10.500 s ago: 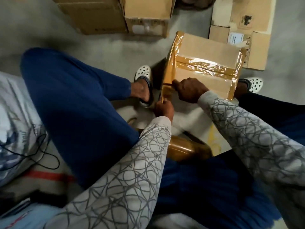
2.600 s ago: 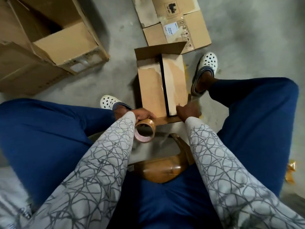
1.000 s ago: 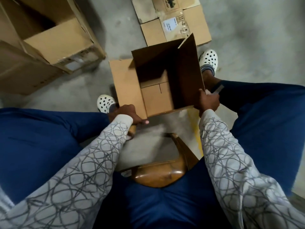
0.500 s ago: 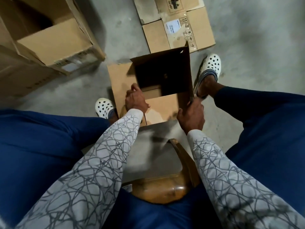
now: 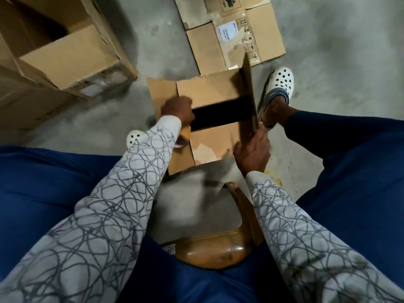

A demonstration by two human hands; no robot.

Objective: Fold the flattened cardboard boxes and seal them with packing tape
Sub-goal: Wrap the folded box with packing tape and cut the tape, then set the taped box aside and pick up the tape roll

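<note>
A small cardboard box stands on the concrete floor between my feet. Its far and near flaps are folded in, with a dark gap between them. My left hand, blurred, grips the box at the fold of the left flap, which lies spread outward. A roll of brown packing tape shows just under my left wrist; how it is held is hidden. My right hand holds the near end of the right flap, which stands upright on edge.
A flattened labelled box lies on the floor beyond. Large open cartons stand at the left. My white clogs flank the box. I sit on a brown seat.
Over the last second the far flap has come down over the opening, and the right flap now stands upright. My left hand moved outward to the left flap's fold. The right hand stays at the right flap.
</note>
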